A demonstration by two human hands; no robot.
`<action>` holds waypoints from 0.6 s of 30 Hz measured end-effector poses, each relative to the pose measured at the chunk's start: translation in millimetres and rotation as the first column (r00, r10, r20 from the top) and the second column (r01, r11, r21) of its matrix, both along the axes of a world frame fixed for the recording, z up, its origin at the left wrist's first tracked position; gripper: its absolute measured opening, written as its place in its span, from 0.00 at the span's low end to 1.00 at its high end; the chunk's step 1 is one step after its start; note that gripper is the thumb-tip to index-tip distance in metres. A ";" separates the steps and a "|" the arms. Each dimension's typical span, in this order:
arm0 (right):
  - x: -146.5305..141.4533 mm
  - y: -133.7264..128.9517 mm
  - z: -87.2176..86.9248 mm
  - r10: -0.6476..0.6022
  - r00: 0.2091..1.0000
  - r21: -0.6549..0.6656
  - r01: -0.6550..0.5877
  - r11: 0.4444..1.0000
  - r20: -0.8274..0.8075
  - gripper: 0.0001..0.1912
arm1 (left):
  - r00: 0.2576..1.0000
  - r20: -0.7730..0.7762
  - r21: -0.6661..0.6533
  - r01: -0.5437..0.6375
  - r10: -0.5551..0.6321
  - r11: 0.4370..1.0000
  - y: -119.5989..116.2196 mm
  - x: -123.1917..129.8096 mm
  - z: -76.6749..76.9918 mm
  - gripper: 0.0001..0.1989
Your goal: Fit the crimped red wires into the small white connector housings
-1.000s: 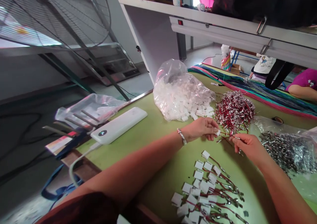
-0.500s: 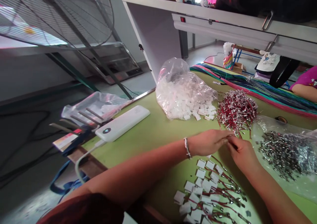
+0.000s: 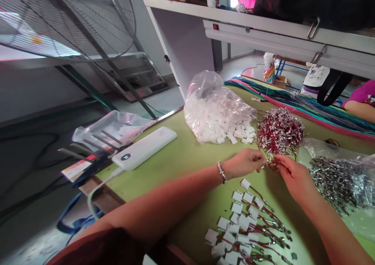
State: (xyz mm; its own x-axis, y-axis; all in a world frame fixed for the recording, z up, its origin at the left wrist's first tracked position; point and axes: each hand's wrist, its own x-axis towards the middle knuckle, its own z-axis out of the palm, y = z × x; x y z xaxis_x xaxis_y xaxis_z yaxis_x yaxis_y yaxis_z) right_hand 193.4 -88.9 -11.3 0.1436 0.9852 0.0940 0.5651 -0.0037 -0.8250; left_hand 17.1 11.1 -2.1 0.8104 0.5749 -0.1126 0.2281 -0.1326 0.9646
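Observation:
My left hand (image 3: pixel 248 163), with a bracelet on its wrist, is closed in a pinch at the front of the wire pile; what sits in its fingertips is too small to make out. Close by on the right, my right hand (image 3: pixel 293 176) pinches a short red wire (image 3: pixel 273 165), whose end points toward the left fingertips. Just behind both hands lies a heap of short red wires with metal terminals (image 3: pixel 280 130). In front of them, several white connector housings with wires attached (image 3: pixel 243 221) are spread in rows on the green table (image 3: pixel 187 159).
A clear bag of white housings (image 3: pixel 215 109) stands behind the left hand. On the right is a plastic bag with loose metal terminals (image 3: pixel 336 183). Long coloured wires (image 3: pixel 310 103) lie along the far edge. A white power bank (image 3: pixel 146 148) sits at left, near a fan (image 3: pixel 70 23).
My hands have drawn slightly apart, opening a small gap between the fingertips where the wire shows. The left hand has curled its fingers and moved a little left.

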 end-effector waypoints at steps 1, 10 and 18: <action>0.5 0.0 -0.9 -0.023 1.000 0.006 0.023 1.000 0.014 0.14 | 1.000 0.010 -0.012 0.007 -0.007 1.000 -0.2 0.1 -1.2 0.08; -13.2 -3.5 14.4 -0.223 0.961 0.116 0.243 0.963 -0.167 0.12 | 0.998 0.066 -0.094 0.025 -0.018 0.995 -1.4 0.1 -2.9 0.09; -33.1 -3.0 3.2 -0.184 0.706 -0.034 0.220 0.975 -0.684 0.14 | 0.992 0.125 -0.274 0.056 -0.022 0.960 -6.3 -0.9 3.9 0.12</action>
State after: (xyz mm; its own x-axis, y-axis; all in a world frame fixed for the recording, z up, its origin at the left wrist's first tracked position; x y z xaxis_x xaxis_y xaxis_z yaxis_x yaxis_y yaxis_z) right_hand 160.3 -91.9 -8.1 0.3815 0.9222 -0.0636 -0.1568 -0.0032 -0.9876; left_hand 16.2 4.8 1.8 0.8488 0.5030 -0.1632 0.1086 0.1362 0.9847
